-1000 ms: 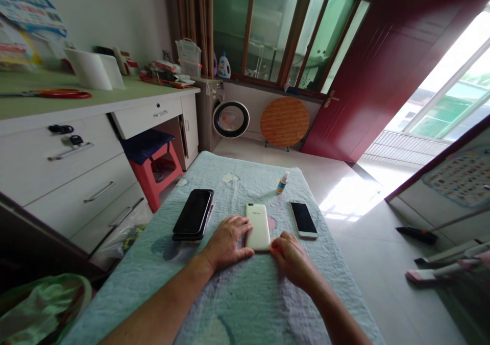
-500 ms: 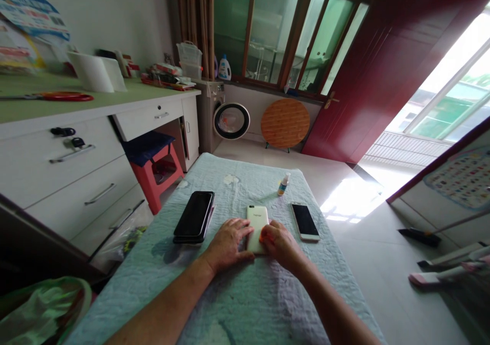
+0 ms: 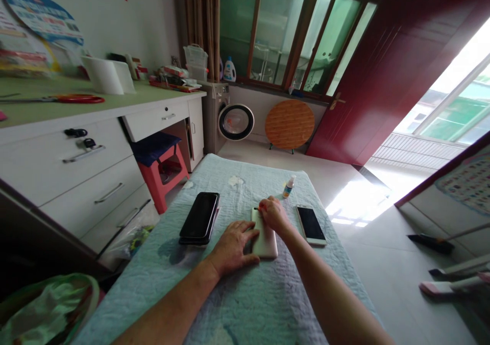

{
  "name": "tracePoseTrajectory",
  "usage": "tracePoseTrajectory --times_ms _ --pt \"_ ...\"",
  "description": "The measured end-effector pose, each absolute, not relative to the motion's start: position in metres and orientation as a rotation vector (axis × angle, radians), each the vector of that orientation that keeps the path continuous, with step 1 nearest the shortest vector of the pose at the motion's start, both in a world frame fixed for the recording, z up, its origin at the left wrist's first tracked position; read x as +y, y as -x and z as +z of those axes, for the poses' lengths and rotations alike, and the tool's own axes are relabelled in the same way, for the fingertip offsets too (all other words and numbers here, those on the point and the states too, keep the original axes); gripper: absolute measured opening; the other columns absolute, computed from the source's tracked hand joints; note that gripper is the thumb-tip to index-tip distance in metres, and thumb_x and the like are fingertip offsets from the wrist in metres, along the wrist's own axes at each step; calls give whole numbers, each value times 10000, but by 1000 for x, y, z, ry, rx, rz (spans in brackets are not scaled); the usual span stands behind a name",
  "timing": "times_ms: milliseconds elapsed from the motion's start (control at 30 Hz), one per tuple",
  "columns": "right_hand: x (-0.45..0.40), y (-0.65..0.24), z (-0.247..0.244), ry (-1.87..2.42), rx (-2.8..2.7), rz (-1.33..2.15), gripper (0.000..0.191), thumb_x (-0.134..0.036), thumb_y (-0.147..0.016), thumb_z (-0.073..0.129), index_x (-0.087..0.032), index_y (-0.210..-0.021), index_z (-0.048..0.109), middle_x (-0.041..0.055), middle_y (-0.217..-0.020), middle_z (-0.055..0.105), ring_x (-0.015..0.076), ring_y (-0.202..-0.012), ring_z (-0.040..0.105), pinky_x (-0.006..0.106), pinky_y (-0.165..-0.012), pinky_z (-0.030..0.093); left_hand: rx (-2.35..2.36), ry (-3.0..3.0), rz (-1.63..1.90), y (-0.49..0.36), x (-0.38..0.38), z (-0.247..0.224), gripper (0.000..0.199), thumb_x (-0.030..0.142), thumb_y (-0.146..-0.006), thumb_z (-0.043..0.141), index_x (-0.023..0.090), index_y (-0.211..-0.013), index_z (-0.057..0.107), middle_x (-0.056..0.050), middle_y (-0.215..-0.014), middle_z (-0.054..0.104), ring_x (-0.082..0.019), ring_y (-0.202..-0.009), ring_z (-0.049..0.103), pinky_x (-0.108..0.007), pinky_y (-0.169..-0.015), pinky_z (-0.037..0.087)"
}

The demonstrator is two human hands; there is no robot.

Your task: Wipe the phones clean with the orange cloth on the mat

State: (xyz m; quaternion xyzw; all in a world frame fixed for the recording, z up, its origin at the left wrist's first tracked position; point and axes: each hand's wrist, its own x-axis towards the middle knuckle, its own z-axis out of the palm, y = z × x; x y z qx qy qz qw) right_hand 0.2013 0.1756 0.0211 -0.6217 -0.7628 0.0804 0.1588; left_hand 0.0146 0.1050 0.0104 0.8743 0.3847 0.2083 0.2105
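A pale smartphone (image 3: pixel 265 242) lies back up on the light blue quilted cloth (image 3: pixel 237 294). My left hand (image 3: pixel 234 247) holds it at its left side, with fingertips on the edge and the thumb by the lower corner. Across the phone's camera end, the fingers of my right hand (image 3: pixel 273 213) are pinched round a small orange piece (image 3: pixel 261 206), pressed to the phone's back. Its kind is mostly hidden by the fingers. A stack of dark phones (image 3: pixel 200 217) rests on the left. To the right lies a white phone (image 3: pixel 311 225), screen up, and behind stands a small spray bottle (image 3: pixel 289 187).
White drawers (image 3: pixel 95 171) and a red stool (image 3: pixel 164 169) flank the table on the left. Beyond it are a washing machine with an open door (image 3: pixel 236 122) and a round wooden board (image 3: pixel 290 124). A bin (image 3: pixel 90 296) stands at lower left.
My right hand has slid up the phone's back with the orange piece, from its right middle to the camera end. My left hand stays at the phone's left side. The view has shifted slightly.
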Motion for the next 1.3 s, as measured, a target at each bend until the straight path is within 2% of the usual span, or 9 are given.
tracePoseTrajectory --times_ms 233,367,500,600,733,833,1000,1167,1300 --pt "186 -182 28 1622 -2423 246 210 -168 -900 512 -217 -922 715 60 -964 587 180 -921 498 266 -789 350 1094 -2379 648 -17 102 11 582 624 -679 739 207 -1068 625 -85 -1116 556 -311 -1021 538 -452 -931 426" --pt "184 -180 35 1592 -2521 258 184 -185 -889 536 -229 -918 712 70 -967 567 199 -911 466 288 -758 336 1154 -2328 658 -19 101 10 549 506 -641 797 197 -1030 563 -74 -1064 529 -312 -1029 524 -463 -935 433" --pt "168 -180 41 1530 -2621 249 160 -236 -902 550 -258 -926 707 60 -995 538 207 -952 431 298 -766 322 1226 -2214 828 -20 101 -1 944 386 -555 847 216 -1324 328 -116 -1281 413 -345 -1226 417 -516 -1053 357" --pt "149 -180 44 1469 -2705 219 174 -242 -913 537 -274 -938 706 53 -977 515 206 -937 418 309 -771 319 1217 -2185 897 -18 101 -10 1227 428 -527 863 233 -1454 85 -165 -1432 274 -378 -1341 302 -551 -1108 279" --pt "121 -182 44 1473 -2725 254 132 -284 -889 586 -289 -933 711 52 -974 495 212 -925 402 322 -781 325 1166 -2211 880 -16 103 -16 1333 527 -546 846 196 -1493 -32 -212 -1485 231 -402 -1379 253 -564 -1115 260" --pt "103 -183 42 1455 -2710 334 107 -312 -862 635 -282 -927 714 52 -993 494 213 -932 399 328 -794 333 1155 -2252 836 -17 104 -13 1260 444 -578 837 177 -1503 26 -201 -1499 280 -384 -1382 268 -531 -1123 266" --pt "82 -184 41 1350 -2665 449 130 -260 -886 608 -269 -971 705 52 -1136 494 196 -970 402 319 -844 343 1117 -2331 563 -17 105 2 913 383 -656 790 190 -1430 346 -151 -1421 476 -346 -1358 362 -519 -1142 223" --pt "71 -187 43 1333 -2650 471 131 -304 -904 594 -227 -871 694 46 -1021 536 182 -916 430 294 -817 356 1055 -2330 407 -12 107 14 857 498 -621 816 233 -1362 475 -114 -1487 416 -344 -1392 316 -521 -1153 173" --pt "64 -188 44 1317 -2628 469 188 -326 -919 569 -228 -803 679 25 -956 547 171 -874 451 277 -764 355 1010 -2355 349 -9 111 13 878 530 -613 805 241 -1371 473 -111 -1516 368 -338 -1411 281 -532 -1151 154"
